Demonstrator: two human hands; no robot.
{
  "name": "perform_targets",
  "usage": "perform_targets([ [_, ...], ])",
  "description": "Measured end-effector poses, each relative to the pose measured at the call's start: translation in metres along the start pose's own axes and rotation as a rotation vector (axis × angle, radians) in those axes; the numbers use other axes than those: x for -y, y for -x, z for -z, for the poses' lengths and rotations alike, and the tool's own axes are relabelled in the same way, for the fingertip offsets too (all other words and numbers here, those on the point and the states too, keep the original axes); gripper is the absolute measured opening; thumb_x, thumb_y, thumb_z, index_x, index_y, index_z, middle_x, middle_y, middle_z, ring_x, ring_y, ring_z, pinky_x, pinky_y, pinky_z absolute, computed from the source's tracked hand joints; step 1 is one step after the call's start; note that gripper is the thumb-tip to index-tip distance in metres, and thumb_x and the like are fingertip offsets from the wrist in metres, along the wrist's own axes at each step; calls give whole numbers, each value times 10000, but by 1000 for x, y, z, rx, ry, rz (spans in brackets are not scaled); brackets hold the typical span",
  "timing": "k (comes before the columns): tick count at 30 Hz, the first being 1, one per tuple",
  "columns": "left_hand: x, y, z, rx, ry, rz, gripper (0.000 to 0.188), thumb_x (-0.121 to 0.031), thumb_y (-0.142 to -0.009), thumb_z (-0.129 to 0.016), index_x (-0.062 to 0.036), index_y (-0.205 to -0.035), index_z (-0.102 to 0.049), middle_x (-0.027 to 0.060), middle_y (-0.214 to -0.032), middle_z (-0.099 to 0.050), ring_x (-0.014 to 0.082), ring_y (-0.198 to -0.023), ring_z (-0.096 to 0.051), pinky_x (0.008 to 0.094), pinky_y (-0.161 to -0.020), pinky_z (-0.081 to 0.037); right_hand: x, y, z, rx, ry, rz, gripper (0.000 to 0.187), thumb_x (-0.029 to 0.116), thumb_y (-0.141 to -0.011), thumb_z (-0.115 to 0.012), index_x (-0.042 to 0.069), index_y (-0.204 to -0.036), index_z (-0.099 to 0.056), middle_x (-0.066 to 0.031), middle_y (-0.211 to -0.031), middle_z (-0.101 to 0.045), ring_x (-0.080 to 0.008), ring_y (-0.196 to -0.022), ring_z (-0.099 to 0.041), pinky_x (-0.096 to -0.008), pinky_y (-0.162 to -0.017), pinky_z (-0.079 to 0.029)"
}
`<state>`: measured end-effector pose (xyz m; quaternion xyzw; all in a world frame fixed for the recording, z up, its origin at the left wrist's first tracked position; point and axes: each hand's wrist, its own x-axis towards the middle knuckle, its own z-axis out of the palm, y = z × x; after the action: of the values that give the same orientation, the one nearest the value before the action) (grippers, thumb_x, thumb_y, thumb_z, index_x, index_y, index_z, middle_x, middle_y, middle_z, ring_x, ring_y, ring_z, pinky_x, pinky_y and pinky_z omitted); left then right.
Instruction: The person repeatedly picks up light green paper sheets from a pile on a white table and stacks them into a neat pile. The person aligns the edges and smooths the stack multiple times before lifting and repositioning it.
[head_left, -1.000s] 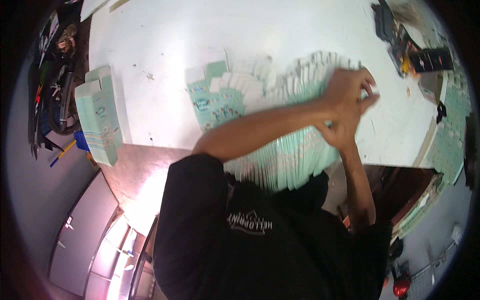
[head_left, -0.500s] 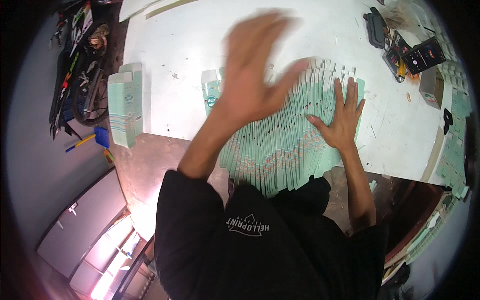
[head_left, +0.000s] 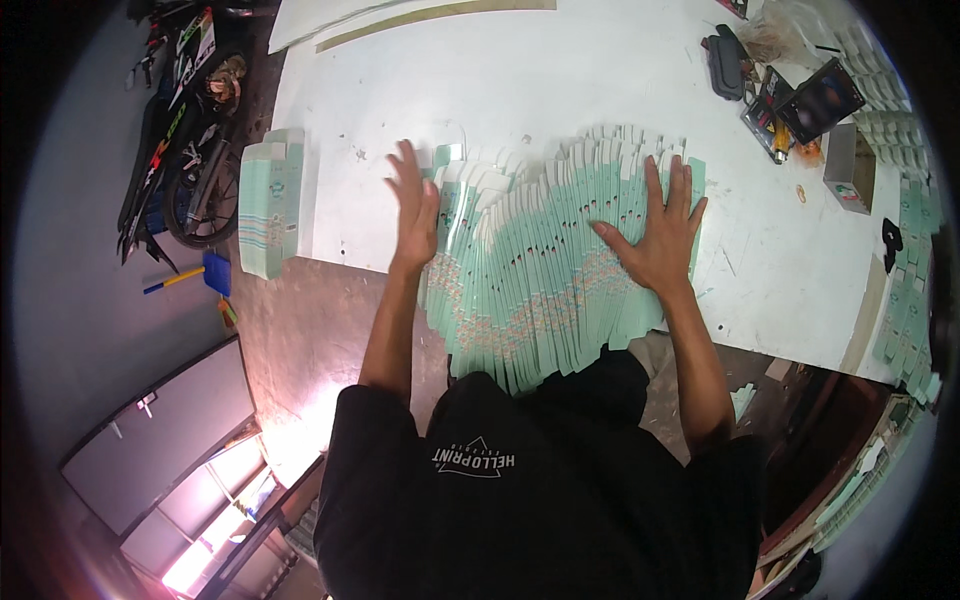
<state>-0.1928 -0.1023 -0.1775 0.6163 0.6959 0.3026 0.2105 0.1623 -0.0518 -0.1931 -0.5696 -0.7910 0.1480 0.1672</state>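
Table [head_left: 560, 90], large white flat top, fills upper view. Fan of pale green flat folded cartons [head_left: 540, 290] spread across near edge, overhanging toward person. Neat stack of same green cartons [head_left: 268, 200] at table's left corner, well apart from fan. Right hand [head_left: 662, 235] flat on fan's right part, fingers spread, pressing, gripping nothing. Left hand [head_left: 413, 205] open, fingers together, at fan's left edge, holding nothing; contact unclear. Black tablet [head_left: 822, 100] far right.

Glossy printed card sleeves [head_left: 540, 270], matt white tabletop [head_left: 560, 90]
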Motion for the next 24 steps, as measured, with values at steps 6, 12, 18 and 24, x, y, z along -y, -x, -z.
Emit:
perform_targets([
  [6,-82,67,-39,129,-416,-70,1092,-667,-972,-580,69,-1660,-160,397,-1703,-63,558,-1595,38,716,-1226,73,2,2,-1,-13,7,5,1176,759,-815,-742,135,-1688,-259,-328,-1709,-163,-511,-1602,-106,-824,-1159,-54],
  [12,-69,82,-72,225,-408,-83,1095,-656,-961,-598,70,-1656,-164,381,-1707,-95,555,-1596,-31,705,-1240,27,3,8,1,-18,18,-12,1187,777,-802,-741,138,-1684,-269,-336,-1700,-180,-520,-1595,-121,-833,-1150,-74],
  [18,-80,55,-48,293,-300,-25,1153,-677,-915,-660,57,-1658,-170,358,-1719,-82,507,-1614,-39,677,-1258,14,-1,0,0,-34,11,-21,1187,777,-804,-739,139,-1685,-265,-341,-1690,-199,-528,-1589,-132,-833,-1149,-78],
  [24,-57,56,-62,288,-489,-74,1271,-792,-873,-636,82,-1652,-141,373,-1711,-90,490,-1619,-44,661,-1271,-8,5,12,1,-8,30,-37,1172,771,-818,-732,132,-1684,-265,-335,-1694,-195,-529,-1588,-131,-822,-1159,-78],
])
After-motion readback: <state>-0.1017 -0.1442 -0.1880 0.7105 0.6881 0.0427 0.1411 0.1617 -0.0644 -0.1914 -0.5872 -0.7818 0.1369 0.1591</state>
